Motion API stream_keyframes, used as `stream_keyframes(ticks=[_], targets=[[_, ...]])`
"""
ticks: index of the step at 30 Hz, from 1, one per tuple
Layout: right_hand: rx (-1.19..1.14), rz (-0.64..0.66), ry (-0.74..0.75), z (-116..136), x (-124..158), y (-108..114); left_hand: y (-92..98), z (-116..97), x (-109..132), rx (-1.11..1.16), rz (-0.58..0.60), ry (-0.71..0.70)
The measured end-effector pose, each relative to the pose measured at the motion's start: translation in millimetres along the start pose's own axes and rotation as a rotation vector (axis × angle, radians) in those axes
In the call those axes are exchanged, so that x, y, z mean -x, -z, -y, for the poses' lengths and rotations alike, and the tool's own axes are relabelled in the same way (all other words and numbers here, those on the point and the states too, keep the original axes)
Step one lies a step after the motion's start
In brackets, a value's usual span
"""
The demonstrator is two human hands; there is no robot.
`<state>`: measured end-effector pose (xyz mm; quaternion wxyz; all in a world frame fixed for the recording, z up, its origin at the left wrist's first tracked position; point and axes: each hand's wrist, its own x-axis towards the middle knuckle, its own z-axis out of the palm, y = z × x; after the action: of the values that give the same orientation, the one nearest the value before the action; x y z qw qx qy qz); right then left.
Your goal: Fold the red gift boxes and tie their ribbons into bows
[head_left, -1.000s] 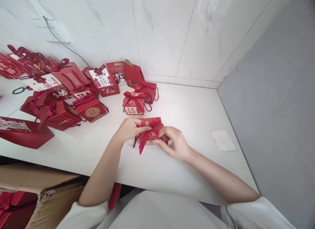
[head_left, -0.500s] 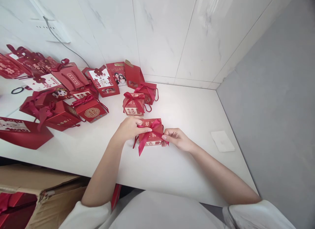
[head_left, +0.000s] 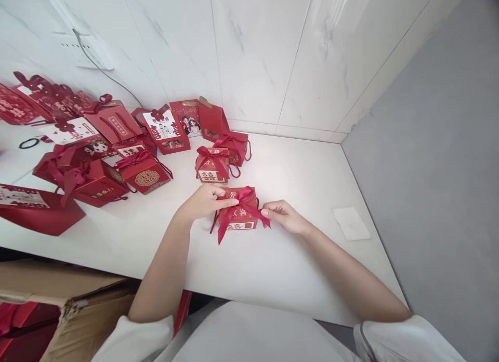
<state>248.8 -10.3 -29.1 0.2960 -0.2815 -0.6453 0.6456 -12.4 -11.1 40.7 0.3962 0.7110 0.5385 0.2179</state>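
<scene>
1. Our left hand [head_left: 200,202] pinched one loop of the red ribbon bow [head_left: 238,207]; our right hand [head_left: 283,215] pinched its other end.
2. The small red gift box [head_left: 238,216] sat on the white counter [head_left: 296,180], bow formed but seemingly not yet tightened.
3. Finished ribboned boxes [head_left: 212,164] stood behind.

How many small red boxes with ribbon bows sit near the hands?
3: one box between the left hand and right hand, two boxes just behind it. The pile farther left may hide more.
</scene>
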Motion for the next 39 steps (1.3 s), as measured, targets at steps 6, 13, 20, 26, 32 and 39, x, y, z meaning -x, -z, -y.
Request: stream_keyframes(ticks=[6, 13, 20, 26, 32, 39], targets=[[0.645, -0.283, 0.416, 44.4, -9.7, -13.2, -0.4, -3.2, 3.3, 0.127, 0.054, -0.039], [1.412, -0.244, 0.838, 24.2, -15.6, -88.3, -7.2, 1.1, 4.0, 0.051, 0.010, -0.089], [1.178, -0.386, 0.875, -4.8, -22.4, -93.7, -9.6, 1.6, 1.1, 0.036, 0.005, -0.058], [1.102, -0.206, 0.810, -7.7, -21.3, -92.3, -9.6, -1.6, 1.1, 0.024, 0.000, -0.058], [0.643, -0.121, 0.670, 36.3, -18.6, -64.4, -4.2, 0.8, 2.2, 0.111, 0.092, -0.149], [0.426, -0.305, 0.028, 51.2, -47.8, -0.8, -9.5, -0.2, 4.0, 0.216, 0.025, -0.084]])
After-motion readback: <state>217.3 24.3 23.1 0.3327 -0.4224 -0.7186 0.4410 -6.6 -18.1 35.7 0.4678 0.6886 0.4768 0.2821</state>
